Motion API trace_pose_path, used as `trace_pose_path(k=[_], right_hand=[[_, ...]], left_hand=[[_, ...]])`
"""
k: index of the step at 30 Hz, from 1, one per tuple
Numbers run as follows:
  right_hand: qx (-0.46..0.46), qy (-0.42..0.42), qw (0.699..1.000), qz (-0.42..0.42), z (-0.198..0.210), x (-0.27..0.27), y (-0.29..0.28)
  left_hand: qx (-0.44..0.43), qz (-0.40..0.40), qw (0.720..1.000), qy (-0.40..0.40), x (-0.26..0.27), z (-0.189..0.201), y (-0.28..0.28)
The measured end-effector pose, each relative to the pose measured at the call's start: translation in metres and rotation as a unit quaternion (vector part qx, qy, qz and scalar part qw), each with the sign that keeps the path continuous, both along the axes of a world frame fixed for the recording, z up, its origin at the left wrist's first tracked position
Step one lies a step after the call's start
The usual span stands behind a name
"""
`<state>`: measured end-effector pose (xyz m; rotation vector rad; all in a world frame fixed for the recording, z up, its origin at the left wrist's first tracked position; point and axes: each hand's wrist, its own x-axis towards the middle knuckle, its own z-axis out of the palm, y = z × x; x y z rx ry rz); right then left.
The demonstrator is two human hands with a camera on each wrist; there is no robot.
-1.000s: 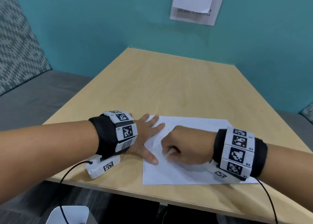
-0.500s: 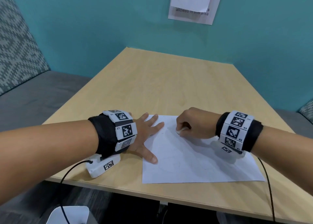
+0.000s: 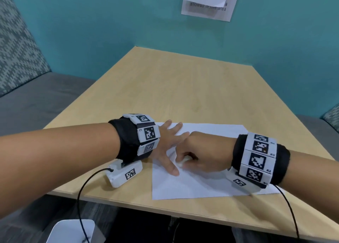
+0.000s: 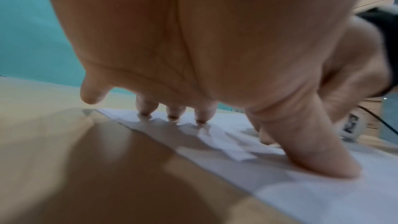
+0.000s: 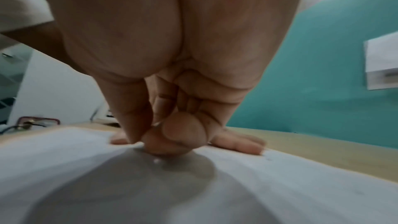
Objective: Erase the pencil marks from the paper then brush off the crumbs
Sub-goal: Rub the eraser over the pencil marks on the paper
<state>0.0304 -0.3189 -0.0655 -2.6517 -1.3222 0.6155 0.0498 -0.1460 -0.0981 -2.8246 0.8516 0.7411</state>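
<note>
White paper (image 3: 192, 185) lies flat at the near edge of the pale wood counter (image 3: 183, 88), toward 5 o'clock in the head view. A white marker-tagged module (image 3: 124, 174) with a black cable rests on the counter just beside the sheet's left edge, at about 7 o'clock.

Left hand (image 3: 168, 143): spread flat, fingers straight, pressing the sheet's left margin. In the left-wrist view, three fingertips (image 4: 172, 111) and the thumb bear on the paper (image 4: 323, 193), while the little finger stands clear above the bare wood.

Right hand (image 3: 203, 151): fingers curled, thumb and fingertips pinching a small white eraser (image 3: 183, 162) whose lower end touches the sheet just beside the left thumb, near the centre of the view. In the right-wrist view the eraser is almost wholly hidden by the curled fingers (image 5: 183, 130); a pale crumb (image 5: 156, 160) lies on the paper (image 5: 301, 185) in the hand's shadow, at 6 o'clock from the fingertips. Pencil marks are too faint to make out.

Both wrists carry black bands with white coded tiles. Beyond the hands the counter runs toward 12 o'clock to a teal wall (image 3: 91, 22), which bears a printed notice (image 3: 207, 2) at 1 o'clock. A grey upholstered bench (image 3: 36, 99) with a patterned backrest lies at 9 to 10 o'clock.
</note>
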Motion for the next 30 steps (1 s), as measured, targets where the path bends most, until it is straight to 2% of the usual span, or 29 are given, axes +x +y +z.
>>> trace_pose_path(k=[3,5,8,10,13,15,18,23,28,30], right_hand=[[0.003,-0.053,0.997,-0.052,0.002,0.025,-0.013],[0.0,-0.067,0.996,-0.056,0.001,0.02,-0.011],[-0.009,-0.021,1.0,0.001,0.001,-0.009,0.0],[-0.006,-0.019,1.0,-0.016,0.003,-0.002,-0.006],[-0.002,-0.065,0.995,-0.069,0.005,0.021,-0.021],[-0.009,-0.065,0.996,-0.057,0.003,0.011,-0.016],[-0.013,-0.016,1.0,-0.003,0.001,-0.016,-0.005],[-0.005,-0.067,0.994,-0.081,0.006,0.023,-0.025],[-0.007,-0.014,1.0,-0.008,0.002,-0.014,-0.006],[-0.015,-0.031,0.999,-0.032,0.004,0.002,-0.012]], left_hand=[[-0.009,-0.001,1.0,-0.004,-0.001,0.0,0.0],[-0.004,-0.002,1.0,-0.004,-0.001,0.001,-0.001],[0.003,-0.001,1.0,0.0,0.001,0.0,0.0],[0.0,0.003,1.0,0.0,0.002,-0.002,0.001],[0.007,0.004,1.0,-0.007,0.002,-0.004,0.001],[0.01,0.004,1.0,-0.004,0.002,-0.003,0.001],[0.009,0.002,1.0,0.005,0.002,-0.001,0.001],[0.01,0.008,1.0,0.007,0.001,0.0,0.001],[0.014,-0.005,1.0,0.0,0.001,-0.001,0.001],[0.014,-0.004,1.0,0.002,0.001,0.0,0.002]])
